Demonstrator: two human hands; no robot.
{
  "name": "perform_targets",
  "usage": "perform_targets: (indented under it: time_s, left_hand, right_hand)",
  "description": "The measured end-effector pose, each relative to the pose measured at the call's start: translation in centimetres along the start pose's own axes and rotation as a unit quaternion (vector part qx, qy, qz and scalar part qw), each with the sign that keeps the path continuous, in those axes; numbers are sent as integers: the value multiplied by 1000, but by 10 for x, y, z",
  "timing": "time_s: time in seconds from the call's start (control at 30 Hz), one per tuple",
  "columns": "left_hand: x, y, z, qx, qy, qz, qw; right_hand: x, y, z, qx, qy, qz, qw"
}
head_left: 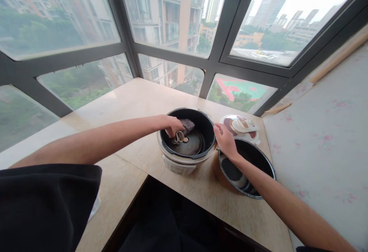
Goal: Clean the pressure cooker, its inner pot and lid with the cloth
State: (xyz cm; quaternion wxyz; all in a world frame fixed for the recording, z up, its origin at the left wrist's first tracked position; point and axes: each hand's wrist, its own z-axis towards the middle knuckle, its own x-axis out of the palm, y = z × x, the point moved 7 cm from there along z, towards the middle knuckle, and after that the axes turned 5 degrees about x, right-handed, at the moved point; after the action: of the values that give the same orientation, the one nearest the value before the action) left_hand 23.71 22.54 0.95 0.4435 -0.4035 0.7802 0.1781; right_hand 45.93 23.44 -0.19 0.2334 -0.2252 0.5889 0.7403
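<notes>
A white electric cooker [179, 166] with a dark interior stands on the counter. My left hand [173, 126] reaches inside it, fingers closed on a dark grey-brown cloth [188, 125] that lies over the far part of the interior. Just below those fingers are pale ring-like loops [178, 137], beside a small round piece at the middle of the cooker's floor; whether the hand touches the loops I cannot tell. My right hand [225, 139] is closed on the cooker's right rim. Under my right forearm sits a deep black-lined pot [258, 158].
Behind the pot lies a white and brown lid [241, 125] with a handle, near the flowered wall [319, 144]. Grey-framed windows [214, 56] enclose the far side of the stone-look counter [129, 95]. The counter's front edge has an inward corner near me.
</notes>
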Motion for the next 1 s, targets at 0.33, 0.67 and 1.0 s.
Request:
perform_targets:
  time_s: [0.33,0.67,1.0]
  left_hand:
    - [12,-13,-8,-61,36,-161,984]
    - [25,-53,11,-16,-5,-536,844]
    - [9,-57,59,-83,-157,-325,929]
  right_hand:
    - [4,-3,9,-10,-4,-4,1000]
    - [2,-4,5,-7,-19,1,1000]
    - [2,-2,5,8,-9,0,1000]
